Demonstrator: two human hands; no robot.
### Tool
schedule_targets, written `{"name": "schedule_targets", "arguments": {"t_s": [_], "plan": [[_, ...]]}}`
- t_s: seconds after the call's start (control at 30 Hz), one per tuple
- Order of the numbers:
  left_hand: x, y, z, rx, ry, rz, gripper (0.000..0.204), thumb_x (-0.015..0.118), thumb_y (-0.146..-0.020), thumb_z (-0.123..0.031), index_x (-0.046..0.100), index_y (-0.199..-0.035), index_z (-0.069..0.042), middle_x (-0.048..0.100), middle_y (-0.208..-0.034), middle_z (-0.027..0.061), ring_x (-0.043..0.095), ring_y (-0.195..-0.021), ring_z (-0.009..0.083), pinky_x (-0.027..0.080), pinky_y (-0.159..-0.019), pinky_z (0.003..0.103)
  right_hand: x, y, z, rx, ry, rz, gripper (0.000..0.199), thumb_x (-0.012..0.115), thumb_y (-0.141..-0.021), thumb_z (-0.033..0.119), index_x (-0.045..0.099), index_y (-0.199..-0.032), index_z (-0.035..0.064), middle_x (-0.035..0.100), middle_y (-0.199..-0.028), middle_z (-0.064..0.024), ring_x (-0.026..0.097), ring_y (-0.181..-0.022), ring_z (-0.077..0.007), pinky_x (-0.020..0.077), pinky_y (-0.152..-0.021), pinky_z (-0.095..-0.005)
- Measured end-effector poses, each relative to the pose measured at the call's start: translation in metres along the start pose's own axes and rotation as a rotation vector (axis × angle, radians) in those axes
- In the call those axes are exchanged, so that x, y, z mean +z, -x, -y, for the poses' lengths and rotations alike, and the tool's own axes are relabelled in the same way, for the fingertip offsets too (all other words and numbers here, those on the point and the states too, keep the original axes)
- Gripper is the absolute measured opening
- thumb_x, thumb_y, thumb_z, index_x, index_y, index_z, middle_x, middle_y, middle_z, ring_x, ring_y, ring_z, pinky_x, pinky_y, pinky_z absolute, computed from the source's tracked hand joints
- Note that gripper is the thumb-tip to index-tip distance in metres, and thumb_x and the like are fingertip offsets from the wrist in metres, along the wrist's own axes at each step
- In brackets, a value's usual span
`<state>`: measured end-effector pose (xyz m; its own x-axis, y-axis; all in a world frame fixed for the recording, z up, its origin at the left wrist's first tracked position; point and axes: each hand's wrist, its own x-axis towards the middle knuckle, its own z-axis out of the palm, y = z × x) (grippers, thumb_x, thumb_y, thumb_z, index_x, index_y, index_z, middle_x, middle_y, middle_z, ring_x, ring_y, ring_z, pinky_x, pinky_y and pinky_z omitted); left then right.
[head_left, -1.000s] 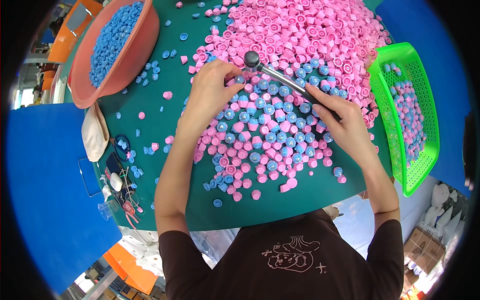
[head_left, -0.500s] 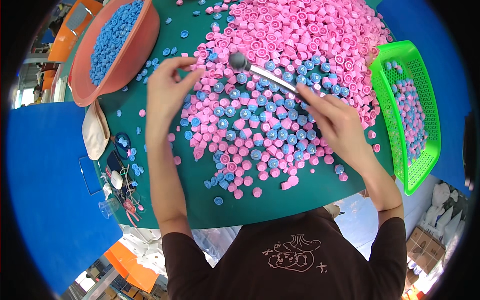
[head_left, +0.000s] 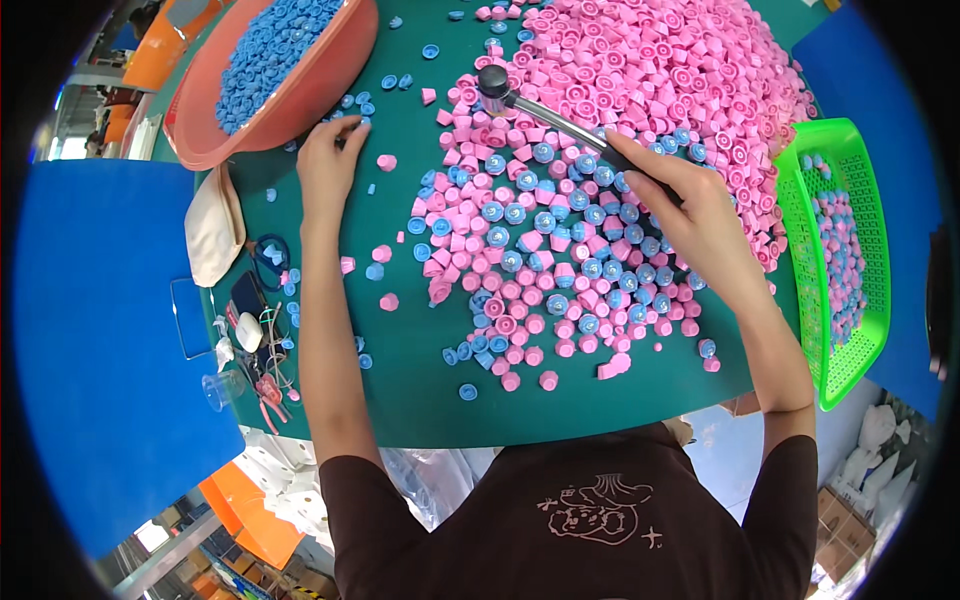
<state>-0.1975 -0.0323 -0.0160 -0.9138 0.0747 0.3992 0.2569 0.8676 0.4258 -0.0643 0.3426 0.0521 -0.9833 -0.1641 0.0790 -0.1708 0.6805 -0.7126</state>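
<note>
My right hand [head_left: 695, 205] is wrapped round the black handle of a small hammer [head_left: 555, 118]. The hammer has a metal shaft and a round dark head, raised over the pile's left part. Beside the red basin, my left hand [head_left: 330, 165] has thumb and forefinger pinched at a small blue cap [head_left: 366, 121]. More loose blue caps [head_left: 367, 108] lie by those fingertips. Between my arms spread many pink cup-shaped pieces [head_left: 530, 300], several of them fitted with blue caps that have shiny centres [head_left: 557, 304].
A red basin [head_left: 345, 60] full of blue caps stands at the far left. On the right is a green basket [head_left: 875, 270] holding pink-and-blue pieces. A cream pouch [head_left: 213, 230], a clear cup [head_left: 222, 390] and pliers [head_left: 268, 390] lie along the left edge. Plain pink pieces [head_left: 660, 60] heap up at the back.
My left hand has moved away from the pink pile, leftward to the loose blue caps by the basin. The hammer stays in my right hand, its head still raised. The view has shifted slightly.
</note>
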Motion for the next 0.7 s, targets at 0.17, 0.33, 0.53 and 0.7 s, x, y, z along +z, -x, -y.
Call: {"name": "schedule_targets", "arguments": {"t_s": [0.17, 0.33, 0.53, 0.7], "plan": [[0.011, -0.006, -0.002, -0.039, 0.004, 0.076, 0.022, 0.073, -0.083, -0.022, 0.071, -0.095, -0.004, 0.068, -0.084, 0.0062, 0.058, -0.07, 0.0132, 0.047, -0.067, 0.028, 0.009, 0.0, -0.003, -0.093, 0.073, 0.021, 0.04, 0.062, -0.091, 0.009, 0.062, -0.13, 0.0148, 0.061, -0.074, -0.0129, 0.059, -0.064, -0.0223, 0.0465, -0.063, -0.0331], [0.008, -0.005, -0.004, -0.202, 0.088, 0.088, 0.02, 0.073, -0.083, -0.021, 0.071, -0.092, -0.003, 0.069, -0.083, 0.0059, 0.061, -0.071, 0.0126, 0.048, -0.069, 0.028, 0.004, 0.007, -0.006, -0.059, 0.183, 0.035, 0.041, 0.063, -0.09, 0.009, 0.062, -0.13, 0.0165, 0.058, -0.071, -0.0138, 0.057, -0.063, -0.026, 0.045, -0.061, -0.0368], [0.005, -0.012, -0.003, -0.098, 0.003, 0.042, 0.023, 0.074, -0.083, -0.025, 0.073, -0.095, -0.005, 0.068, -0.088, 0.0084, 0.065, -0.079, 0.0176, 0.049, -0.073, 0.031, -0.008, 0.033, -0.006, 0.024, 0.191, 0.069, 0.041, 0.063, -0.089, 0.009, 0.062, -0.129, 0.0171, 0.052, -0.068, -0.0121, 0.053, -0.06, -0.0251, 0.0431, -0.06, -0.0374], [0.013, -0.02, 0.002, 0.122, -0.099, 0.028, 0.023, 0.074, -0.082, -0.024, 0.073, -0.093, -0.004, 0.065, -0.088, 0.0117, 0.063, -0.079, 0.0267, 0.049, -0.074, 0.036, -0.013, 0.044, -0.011, 0.043, 0.14, 0.089, 0.042, 0.062, -0.089, 0.005, 0.061, -0.13, 0.0146, 0.055, -0.071, -0.0114, 0.054, -0.062, -0.0226, 0.0427, -0.059, -0.0353]]}}
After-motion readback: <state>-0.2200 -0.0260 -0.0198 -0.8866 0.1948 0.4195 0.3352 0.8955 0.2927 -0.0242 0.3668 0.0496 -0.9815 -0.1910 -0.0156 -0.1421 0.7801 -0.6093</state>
